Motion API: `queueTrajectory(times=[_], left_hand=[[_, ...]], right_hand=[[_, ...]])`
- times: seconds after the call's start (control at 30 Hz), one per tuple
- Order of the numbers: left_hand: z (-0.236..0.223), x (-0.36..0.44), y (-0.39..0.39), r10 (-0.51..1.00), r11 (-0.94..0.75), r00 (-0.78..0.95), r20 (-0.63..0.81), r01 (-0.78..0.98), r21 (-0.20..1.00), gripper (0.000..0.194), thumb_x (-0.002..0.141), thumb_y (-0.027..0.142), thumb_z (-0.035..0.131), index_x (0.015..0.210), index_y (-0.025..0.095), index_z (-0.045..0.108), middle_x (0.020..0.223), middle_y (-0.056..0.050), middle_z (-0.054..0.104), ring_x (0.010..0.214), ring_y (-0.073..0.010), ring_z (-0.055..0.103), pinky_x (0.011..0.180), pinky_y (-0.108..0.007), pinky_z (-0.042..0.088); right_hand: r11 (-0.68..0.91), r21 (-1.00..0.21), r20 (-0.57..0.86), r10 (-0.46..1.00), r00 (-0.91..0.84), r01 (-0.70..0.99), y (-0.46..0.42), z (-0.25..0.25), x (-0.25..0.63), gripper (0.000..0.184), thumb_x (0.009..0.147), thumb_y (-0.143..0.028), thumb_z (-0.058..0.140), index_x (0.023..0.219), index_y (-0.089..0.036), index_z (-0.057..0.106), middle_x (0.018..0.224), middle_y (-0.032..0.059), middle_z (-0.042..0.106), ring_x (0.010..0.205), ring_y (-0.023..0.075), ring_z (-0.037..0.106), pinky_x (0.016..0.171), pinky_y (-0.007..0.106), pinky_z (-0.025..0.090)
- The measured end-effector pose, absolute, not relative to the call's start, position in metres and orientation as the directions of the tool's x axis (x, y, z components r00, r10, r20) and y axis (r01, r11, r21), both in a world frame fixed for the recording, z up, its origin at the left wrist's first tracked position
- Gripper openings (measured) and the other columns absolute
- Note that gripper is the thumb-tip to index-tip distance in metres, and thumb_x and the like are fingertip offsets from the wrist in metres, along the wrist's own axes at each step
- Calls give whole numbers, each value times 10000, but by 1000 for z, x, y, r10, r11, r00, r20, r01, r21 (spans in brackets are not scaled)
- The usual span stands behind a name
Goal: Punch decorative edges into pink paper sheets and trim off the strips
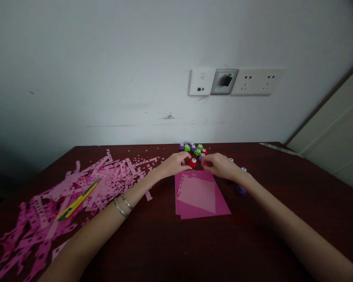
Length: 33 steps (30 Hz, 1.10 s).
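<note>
My left hand [176,163] is closed, thumb and fingers round a small red craft punch [192,163] with a white top, just beyond the pink paper. My right hand [218,164] is beside it, fingers pinched together near a purple craft punch [202,156]; what they hold, if anything, is hidden. Below both hands lies a dark pink sheet [222,207]. On it rests a lighter pink sheet [198,194] with small holes punched along its left edge. More punches in green [187,147], purple and red are grouped behind the hands.
Punched pink paper strips [106,178] and scraps cover the table's left side. A yellow utility knife [79,200] lies on them. More punches [240,189] are partly behind my right forearm. A patterned strip [281,149] lies at the back right. Wall sockets [257,82] are above.
</note>
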<state>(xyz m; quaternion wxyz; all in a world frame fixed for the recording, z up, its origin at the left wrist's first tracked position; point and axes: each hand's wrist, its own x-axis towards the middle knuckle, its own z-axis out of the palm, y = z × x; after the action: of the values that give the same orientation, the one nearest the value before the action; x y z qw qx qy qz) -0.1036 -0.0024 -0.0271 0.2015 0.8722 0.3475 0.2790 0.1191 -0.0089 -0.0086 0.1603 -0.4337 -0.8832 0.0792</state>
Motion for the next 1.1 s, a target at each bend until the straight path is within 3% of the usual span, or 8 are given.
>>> queueTrajectory(times=[0.07, 0.17, 0.3, 0.47, 0.87, 1.0, 1.1], left_hand=[[-20, -104, -5, 657, -751, 665, 354, 540, 379, 226, 772, 247, 558, 972, 142, 539, 952, -80, 581, 740, -144, 549, 678, -274, 412], [-9, -102, -11, 605, -796, 727, 326, 563, 221, 212, 779, 187, 514, 982, 137, 543, 972, -86, 559, 784, -170, 541, 674, -283, 388], [-8, -95, -18, 614, -788, 742, 268, 596, 154, 240, 769, 129, 469, 994, 136, 552, 909, -72, 550, 705, -151, 524, 602, -278, 357], [-21, -95, -16, 598, -801, 771, 216, 581, 143, 318, 747, 82, 436, 1040, 149, 540, 914, -67, 534, 717, -146, 521, 580, -269, 341], [-17, -106, -3, 640, -762, 731, 238, 562, 320, 244, 690, 96, 526, 920, 165, 571, 889, -49, 568, 717, -144, 522, 602, -261, 350], [-9, -104, -3, 724, -640, 650, 228, 511, 575, 288, 681, 202, 625, 958, 154, 562, 707, -4, 569, 598, -114, 514, 565, -248, 381], [-5, -100, -5, 747, -487, 643, 168, 359, 796, 345, 670, 226, 655, 983, 145, 537, 651, 10, 568, 577, -104, 526, 536, -233, 405]], right_hand=[[581, -309, 157, 812, -563, 753, -6, -6, 127, 93, 701, -172, 543, 653, -203, 617, 634, 22, 615, 548, 133, 524, 510, 255, 330], [565, -464, 147, 809, -570, 682, -5, -1, 132, 88, 723, -219, 562, 728, -208, 650, 649, 26, 634, 569, 144, 554, 532, 263, 385], [516, -677, 132, 787, -603, 525, -10, 3, 124, 298, 734, -322, 609, 1006, -205, 636, 750, 31, 671, 637, 149, 597, 576, 269, 453], [523, -700, 91, 740, -666, 486, -14, -9, 108, 254, 730, -250, 613, 971, -173, 643, 770, 33, 676, 659, 140, 612, 586, 258, 475], [550, -654, 190, 784, -591, 519, 0, -11, 126, 260, 730, -266, 616, 973, -184, 655, 889, 61, 686, 771, 187, 638, 707, 333, 508], [533, -680, 215, 802, -558, 504, -1, -7, 126, 293, 728, -227, 605, 1015, -185, 645, 897, 67, 683, 781, 192, 637, 728, 343, 508], [519, -734, 200, 781, -591, 438, -8, 0, 122, 381, 719, -220, 613, 1100, -202, 606, 912, 52, 681, 787, 182, 639, 736, 337, 509]])
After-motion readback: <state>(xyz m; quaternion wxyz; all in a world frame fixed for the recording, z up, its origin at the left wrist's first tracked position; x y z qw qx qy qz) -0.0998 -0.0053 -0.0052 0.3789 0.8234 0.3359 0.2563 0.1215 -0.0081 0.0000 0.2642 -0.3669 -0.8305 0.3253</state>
